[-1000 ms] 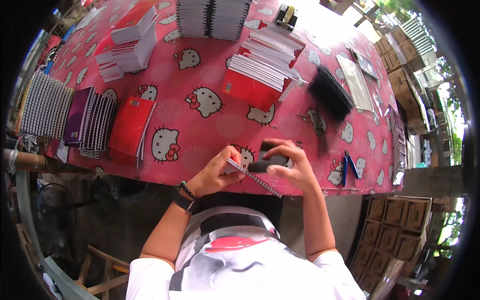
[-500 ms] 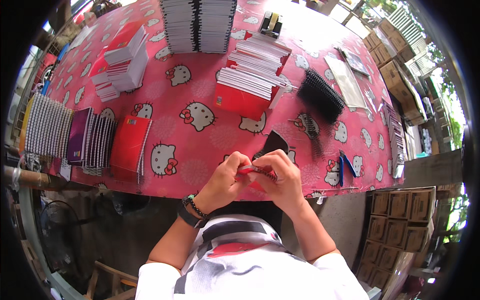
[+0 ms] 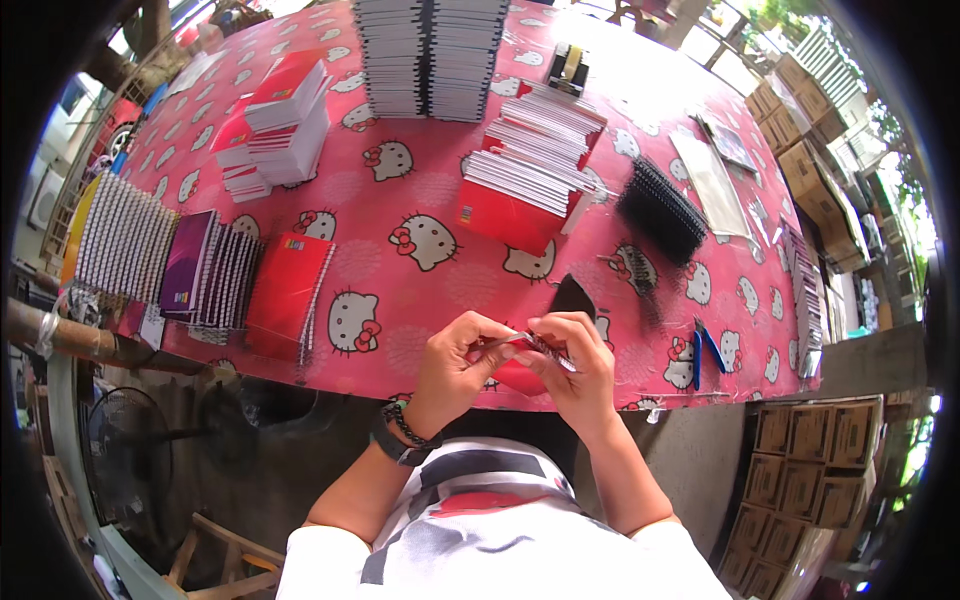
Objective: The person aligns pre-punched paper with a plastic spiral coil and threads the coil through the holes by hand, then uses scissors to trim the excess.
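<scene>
Red notebook [image 3: 520, 375] is sitting between both hands at the near table edge, right in front of the person's chest. Left hand [image 3: 455, 365] is pinching the notebook's left end, fingers curled tight on it. Right hand [image 3: 572, 365] is closing over the right end, fingertips pinching the spiral wire [image 3: 545, 348] along the top edge.

Change over the last second: earlier the notebook was lying more open on the table edge with the hands slightly apart and a black piece showing under the right hand. Now the hands are drawn together, nearly touching, and the notebook is lifted off the cloth and mostly covered. My read: the wire is being worked into or closed along the binding edge, fine finger work, not a pick or place.

Surface: the table is wearing a red cartoon-cat tablecloth [image 3: 400, 200]. On it:
- tall stack of bound pads [image 3: 430, 55] at the far side
- fanned red notebooks [image 3: 530, 170] in the middle
- black spiral coils [image 3: 660, 210] to the right
- blue-handled pliers [image 3: 705, 350] near the right hand, not touching
- finished spiral notebooks [image 3: 200, 270] lined up at the left
- black cover sheet [image 3: 570, 297] just beyond the hands

Room: outdoor or open-sided, bright daylight. Cardboard boxes [image 3: 800, 440] are stacked at the right, a fan [image 3: 130, 460] is standing on the floor at the left.
</scene>
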Tool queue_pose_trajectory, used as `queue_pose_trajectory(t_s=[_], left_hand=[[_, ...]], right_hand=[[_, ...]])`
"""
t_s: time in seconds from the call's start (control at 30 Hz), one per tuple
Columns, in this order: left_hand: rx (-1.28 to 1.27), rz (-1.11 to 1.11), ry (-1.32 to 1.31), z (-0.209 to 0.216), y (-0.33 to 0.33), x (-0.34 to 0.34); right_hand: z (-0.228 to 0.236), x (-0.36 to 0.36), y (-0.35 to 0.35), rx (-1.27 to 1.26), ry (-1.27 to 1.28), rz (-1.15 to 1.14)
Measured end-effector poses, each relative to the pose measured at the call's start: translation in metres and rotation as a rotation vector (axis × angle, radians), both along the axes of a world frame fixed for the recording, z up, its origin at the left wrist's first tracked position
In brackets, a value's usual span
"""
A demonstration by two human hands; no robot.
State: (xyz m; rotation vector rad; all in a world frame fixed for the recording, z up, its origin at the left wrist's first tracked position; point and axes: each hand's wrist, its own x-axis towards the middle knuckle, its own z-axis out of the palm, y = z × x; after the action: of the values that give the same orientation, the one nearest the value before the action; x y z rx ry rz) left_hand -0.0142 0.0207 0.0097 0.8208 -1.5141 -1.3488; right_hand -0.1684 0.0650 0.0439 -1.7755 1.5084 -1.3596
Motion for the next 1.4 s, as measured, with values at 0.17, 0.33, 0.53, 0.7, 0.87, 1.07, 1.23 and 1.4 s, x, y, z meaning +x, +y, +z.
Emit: queue_pose_trajectory(t_s=[0.17,0.33,0.53,0.7,0.87,1.07,1.23,1.4], left_hand=[[-0.087,-0.002,-0.001,0.002,0.001,0.004],[-0.153,-0.064,-0.039,0.017,0.001,0.010],[-0.119,0.052,-0.112,0.009,0.000,0.023],[-0.226,0.114,-0.253,0.021,-0.006,0.037],[0.025,0.914,0.021,0.012,-0.035,0.123],[-0.142,1.087,-0.926,-0.022,-0.029,0.200],[-0.621,1.065,-0.959,0.006,-0.035,0.141],[-0.837,0.591,-0.751,0.035,-0.020,0.044]], right_hand=[[-0.001,0.003,-0.002,-0.039,-0.015,0.037],[0.006,0.000,-0.001,0.037,0.045,0.066],[0.018,0.020,-0.007,0.057,0.102,0.165],[0.012,0.018,-0.014,0.029,0.150,0.241],[-0.004,-0.031,-0.054,-0.127,0.294,-0.031],[-0.033,-0.044,-0.138,-0.266,0.652,-0.244],[-0.033,-0.057,-0.147,-0.283,0.657,-0.237],[-0.014,-0.014,-0.098,-0.223,0.318,0.032]])
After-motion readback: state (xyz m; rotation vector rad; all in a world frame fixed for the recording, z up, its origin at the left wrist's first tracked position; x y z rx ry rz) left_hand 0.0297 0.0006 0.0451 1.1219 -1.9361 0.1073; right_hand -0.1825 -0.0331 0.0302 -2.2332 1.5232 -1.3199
